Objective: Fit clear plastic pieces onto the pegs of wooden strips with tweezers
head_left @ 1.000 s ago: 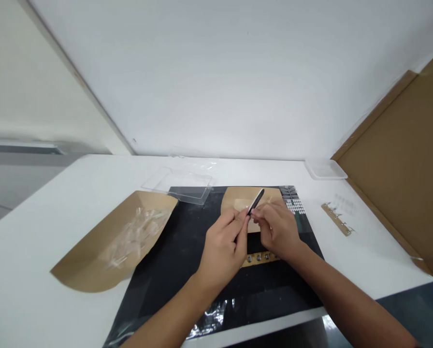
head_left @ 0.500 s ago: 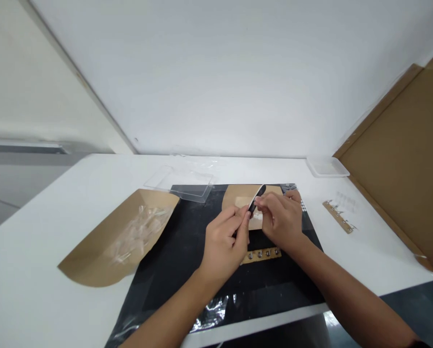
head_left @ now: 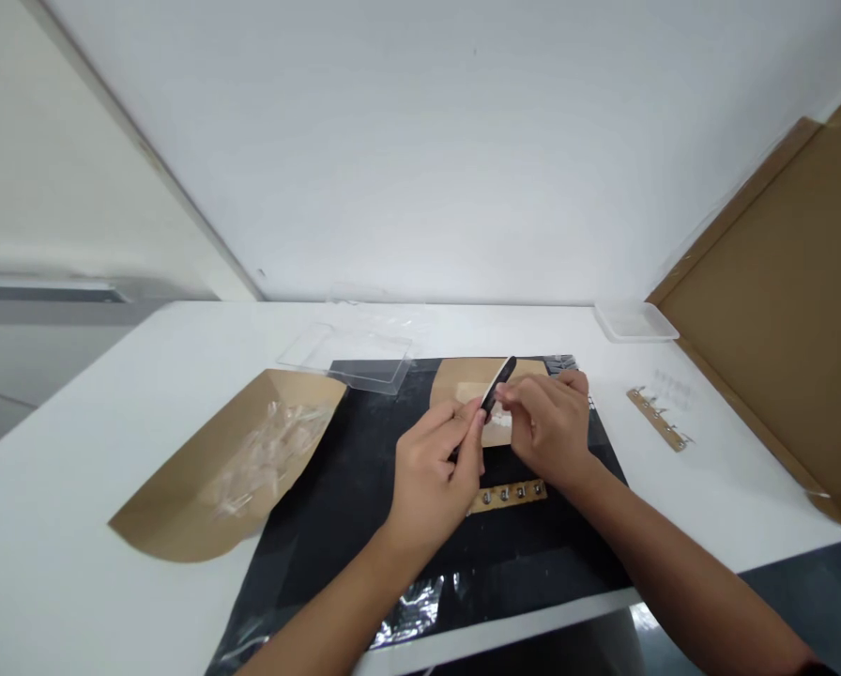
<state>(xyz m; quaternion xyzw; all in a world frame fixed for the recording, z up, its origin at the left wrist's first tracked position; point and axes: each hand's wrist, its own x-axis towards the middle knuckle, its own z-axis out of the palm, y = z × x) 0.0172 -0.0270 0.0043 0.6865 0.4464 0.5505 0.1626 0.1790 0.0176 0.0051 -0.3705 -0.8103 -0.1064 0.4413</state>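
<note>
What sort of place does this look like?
Probably a small craft or assembly workspace: a black work mat on a white table, a clear plastic tray, and a cardboard strip of metal fittings.

A white wall (head_left: pixel 420 141) is rising behind a white table (head_left: pixel 737 498), and a cream partition (head_left: pixel 61 160) is angling in from the left. A brown cardboard panel (head_left: pixel 765 319) is leaning against the wall at the right. Dark flooring (head_left: pixel 807 591) is showing below the table's near edge, while soft, even light is falling across everything.
</note>
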